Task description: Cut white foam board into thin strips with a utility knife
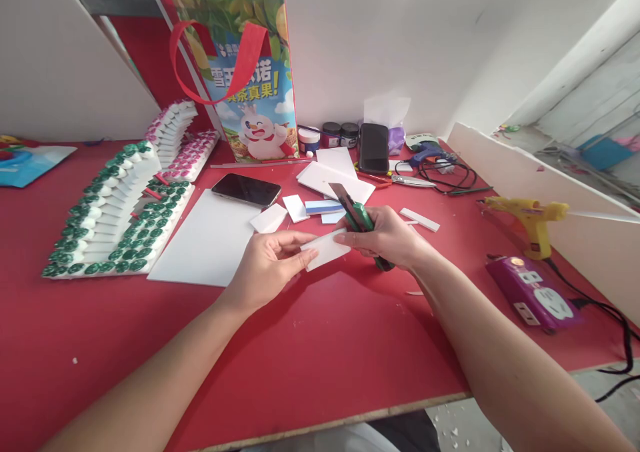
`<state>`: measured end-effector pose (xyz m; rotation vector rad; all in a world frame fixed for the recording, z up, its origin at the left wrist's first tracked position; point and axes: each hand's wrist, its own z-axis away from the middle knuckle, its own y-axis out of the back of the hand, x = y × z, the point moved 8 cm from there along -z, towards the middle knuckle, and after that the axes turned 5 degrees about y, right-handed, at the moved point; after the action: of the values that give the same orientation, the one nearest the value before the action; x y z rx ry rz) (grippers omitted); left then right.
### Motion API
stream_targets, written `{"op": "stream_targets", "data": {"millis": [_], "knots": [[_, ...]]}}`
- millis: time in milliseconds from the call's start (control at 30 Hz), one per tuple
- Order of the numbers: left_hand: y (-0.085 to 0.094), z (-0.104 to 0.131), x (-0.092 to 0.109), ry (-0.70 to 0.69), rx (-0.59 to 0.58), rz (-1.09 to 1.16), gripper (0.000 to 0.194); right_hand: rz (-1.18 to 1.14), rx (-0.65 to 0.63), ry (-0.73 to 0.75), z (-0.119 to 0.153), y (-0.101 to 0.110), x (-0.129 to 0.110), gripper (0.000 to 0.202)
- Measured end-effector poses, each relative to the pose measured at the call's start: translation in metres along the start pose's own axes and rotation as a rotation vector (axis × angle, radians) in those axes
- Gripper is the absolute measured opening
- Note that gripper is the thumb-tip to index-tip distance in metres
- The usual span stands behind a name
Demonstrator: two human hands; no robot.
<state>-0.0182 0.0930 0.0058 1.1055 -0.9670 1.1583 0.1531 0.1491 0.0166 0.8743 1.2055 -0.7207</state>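
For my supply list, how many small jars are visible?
3: a blue jar beside the bag, then the middle dark jar and right dark jar. More may be hidden.

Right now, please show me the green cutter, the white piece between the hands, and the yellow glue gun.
Green cutter (pixel 362 217), head view: on its handle.
White piece (pixel 327 249), head view: on its flat face.
Yellow glue gun (pixel 536 217), head view: on its body.

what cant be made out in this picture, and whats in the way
All in the head view:
Part of the green cutter: hidden by the right hand.
One end of the white card: under the left hand.
Some lettering on the bag: behind its red strap.
The blue packet's far end: cut off by the left edge.
The white speck: too small to identify.
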Motion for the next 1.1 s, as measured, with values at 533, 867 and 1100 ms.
{"op": "stream_targets", "data": {"millis": [533, 867, 1100], "knots": [[-0.016, -0.004, -0.013, 0.174, -0.213, 0.313, 0.03, -0.243, -0.062, -0.178, -0.003, -0.003, 0.022, 0.031], [-0.02, -0.004, -0.019, 0.212, -0.313, 0.444, 0.031, -0.24, -0.056, -0.129, -0.006, 0.001, 0.025, 0.027], [-0.025, -0.005, -0.017, 0.205, -0.327, 0.574, 0.033, -0.174, -0.016, -0.058, -0.004, 0.007, 0.012, 0.024]]}}
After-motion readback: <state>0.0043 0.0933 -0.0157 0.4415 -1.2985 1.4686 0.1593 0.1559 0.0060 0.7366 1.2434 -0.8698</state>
